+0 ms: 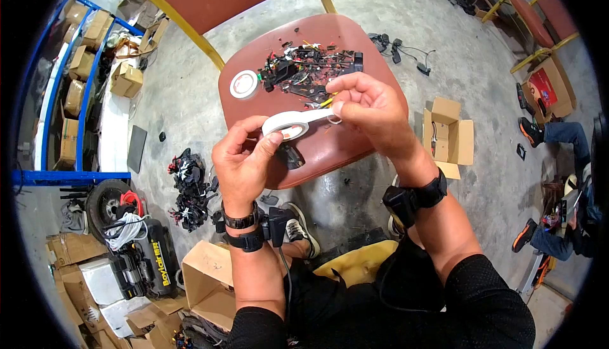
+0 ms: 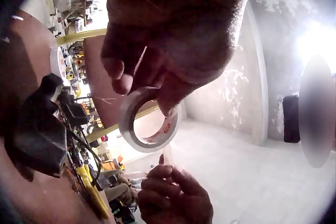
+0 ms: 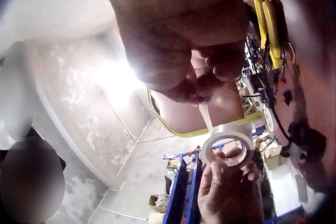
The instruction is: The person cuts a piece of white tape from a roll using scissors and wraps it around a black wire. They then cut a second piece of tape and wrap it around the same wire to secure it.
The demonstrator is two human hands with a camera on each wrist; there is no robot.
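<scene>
Above the red chair seat (image 1: 330, 152), my left hand (image 1: 244, 158) grips a roll of white tape (image 1: 285, 120), thumb at its inner rim. My right hand (image 1: 377, 111) pinches the end of a short white strip (image 1: 319, 114) that runs from the roll. In the left wrist view the roll (image 2: 126, 121) hangs from the left hand (image 2: 173, 29), with the right hand (image 2: 176, 195) below. The right wrist view has the strip (image 3: 206, 117) stretched between the right hand (image 3: 178, 50) and the roll (image 3: 210, 142). A second white roll (image 1: 243, 84) lies on the seat.
Small dark parts and wires (image 1: 304, 63) cover the seat's middle, with yellow-handled pliers (image 3: 270, 29) among them. An open cardboard box (image 1: 449, 134) stands right of the chair, another (image 1: 206, 279) at lower left. A dark pile of parts (image 1: 190, 190) lies on the floor.
</scene>
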